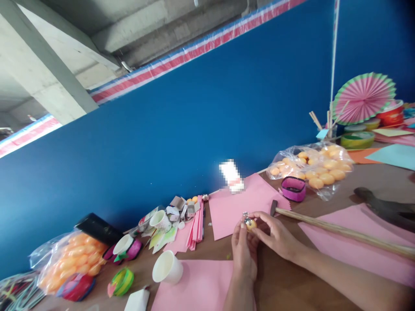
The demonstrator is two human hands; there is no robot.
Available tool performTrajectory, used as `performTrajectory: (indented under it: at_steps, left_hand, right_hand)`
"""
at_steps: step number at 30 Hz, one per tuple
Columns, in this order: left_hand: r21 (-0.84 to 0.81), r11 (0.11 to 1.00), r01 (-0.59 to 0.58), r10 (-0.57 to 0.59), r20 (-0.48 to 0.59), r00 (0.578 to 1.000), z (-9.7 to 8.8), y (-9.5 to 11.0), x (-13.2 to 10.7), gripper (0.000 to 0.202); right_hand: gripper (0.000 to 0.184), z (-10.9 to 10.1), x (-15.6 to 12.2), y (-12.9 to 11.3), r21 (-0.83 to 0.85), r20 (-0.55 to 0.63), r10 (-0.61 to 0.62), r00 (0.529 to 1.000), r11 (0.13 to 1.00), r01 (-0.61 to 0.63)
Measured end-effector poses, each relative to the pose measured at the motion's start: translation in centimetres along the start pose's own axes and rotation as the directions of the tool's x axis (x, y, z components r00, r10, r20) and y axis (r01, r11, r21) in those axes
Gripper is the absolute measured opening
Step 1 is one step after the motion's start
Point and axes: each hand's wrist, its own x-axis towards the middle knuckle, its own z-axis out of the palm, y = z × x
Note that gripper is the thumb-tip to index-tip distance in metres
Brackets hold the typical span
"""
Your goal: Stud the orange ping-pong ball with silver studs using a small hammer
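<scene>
Over the brown table, in front of a sheet of pink paper (pixel 223 216), I hold a small round ornament (pixel 250 223). It looks shiny silver on top and yellow-orange lower down, with small silver beads or bells at its upper end. My left hand (pixel 244 250) grips it from the left, its fingers closed about it. From the right, the thumb and fingers of my right hand (pixel 277 235) pinch the same piece. Just beyond my right hand lies a hammer (pixel 311 218) with a long wooden handle. My fingertips hide part of the ornament.
A white cup (pixel 167 268) stands by another pink sheet (pixel 201 287). Bags of orange plastic balls lie left (pixel 78 255) and right (pixel 327 166). Paper strips (pixel 196 224), tape rolls (pixel 358 140), a purple band (pixel 293 188) and a blue wall (pixel 207 121) surround the work area.
</scene>
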Motion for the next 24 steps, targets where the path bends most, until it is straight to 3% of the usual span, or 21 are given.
performTrajectory:
  at_steps: [7,24]
  left_hand:
    - [-0.047,0.999,-0.011,0.011,0.007,1.000,-0.78,-0.36,0.27,0.027]
    - [-0.031,1.000,0.000,-0.001,-0.027,1.000,-0.54,-0.21,0.25,0.032]
  right_hand:
    - [0.029,0.02,0.00,0.44,0.002,0.013,-0.001,1.000,1.000,0.001]
    - [0.032,-0.18,0.03,-0.06,0.012,0.047,-0.015,0.999,1.000,0.015]
